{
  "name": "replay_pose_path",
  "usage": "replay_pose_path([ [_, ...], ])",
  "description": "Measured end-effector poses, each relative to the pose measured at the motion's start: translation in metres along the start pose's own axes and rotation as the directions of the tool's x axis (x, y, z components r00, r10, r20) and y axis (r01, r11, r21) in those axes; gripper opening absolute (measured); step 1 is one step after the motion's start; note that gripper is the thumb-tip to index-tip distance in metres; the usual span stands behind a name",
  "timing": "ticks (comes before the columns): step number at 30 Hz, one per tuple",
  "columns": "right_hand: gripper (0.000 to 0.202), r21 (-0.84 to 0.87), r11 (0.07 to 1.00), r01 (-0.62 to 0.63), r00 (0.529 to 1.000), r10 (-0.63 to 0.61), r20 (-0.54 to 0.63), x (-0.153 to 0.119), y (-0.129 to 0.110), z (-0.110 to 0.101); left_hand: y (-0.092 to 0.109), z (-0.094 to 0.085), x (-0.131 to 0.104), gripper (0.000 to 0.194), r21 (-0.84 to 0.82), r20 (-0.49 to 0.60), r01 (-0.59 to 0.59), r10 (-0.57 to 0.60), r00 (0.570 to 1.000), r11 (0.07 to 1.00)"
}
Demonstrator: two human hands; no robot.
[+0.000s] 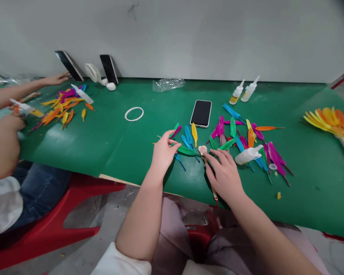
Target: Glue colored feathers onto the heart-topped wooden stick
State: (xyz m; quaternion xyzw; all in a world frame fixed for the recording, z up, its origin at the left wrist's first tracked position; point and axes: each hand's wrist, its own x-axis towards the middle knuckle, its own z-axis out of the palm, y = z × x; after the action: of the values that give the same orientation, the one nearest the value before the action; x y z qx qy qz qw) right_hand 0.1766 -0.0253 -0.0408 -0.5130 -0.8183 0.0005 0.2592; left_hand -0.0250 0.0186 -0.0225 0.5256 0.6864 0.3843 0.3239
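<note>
the left hand (166, 149) pinches a green feather (187, 151) just left of the wooden stick (202, 149), quill by its head; the right hand (225, 173) bends over the stick, grip unclear; work looks barely begun, no feather clearly attached, many loose feathers (250, 138) lying right of it

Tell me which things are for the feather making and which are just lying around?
Seems part of the job:
green feather in the left hand
round-topped stick at the right hand
loose feathers
white bottle by that hand

Probably just lying about:
flat-lying phone
crumpled clear plastic
yellow scrap
</note>
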Motion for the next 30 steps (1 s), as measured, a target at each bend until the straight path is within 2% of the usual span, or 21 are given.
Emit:
replay_pose_path([
  [4, 0.032, -0.010, 1.000, 0.002, 0.999, -0.001, 0.044, -0.0005, -0.0007, 0.0016, -0.0017, 0.0006, -0.0002, 0.052, 0.003, 0.042, -0.003, 0.003, 0.999, 1.000],
  [11, 0.030, 0.004, 1.000, -0.017, 0.999, 0.017, 0.040, -0.0013, -0.0009, 0.0019, 0.0004, -0.0010, -0.0017, 0.051, 0.004, 0.064, -0.001, 0.001, 0.998, 1.000],
  [18, 0.032, 0.101, 0.994, 0.050, 0.998, -0.052, 0.023, -0.0009, 0.0011, 0.0065, 0.0008, -0.0017, -0.0022, 0.049, 0.027, 0.089, -0.004, 0.002, 0.996, 1.000],
  [30, 0.031, 0.012, 0.999, 0.038, 0.998, -0.038, 0.050, 0.0024, -0.0010, 0.0019, -0.0031, -0.0019, -0.0025, 0.048, 0.039, 0.100, -0.031, 0.027, 0.995, 0.999],
])
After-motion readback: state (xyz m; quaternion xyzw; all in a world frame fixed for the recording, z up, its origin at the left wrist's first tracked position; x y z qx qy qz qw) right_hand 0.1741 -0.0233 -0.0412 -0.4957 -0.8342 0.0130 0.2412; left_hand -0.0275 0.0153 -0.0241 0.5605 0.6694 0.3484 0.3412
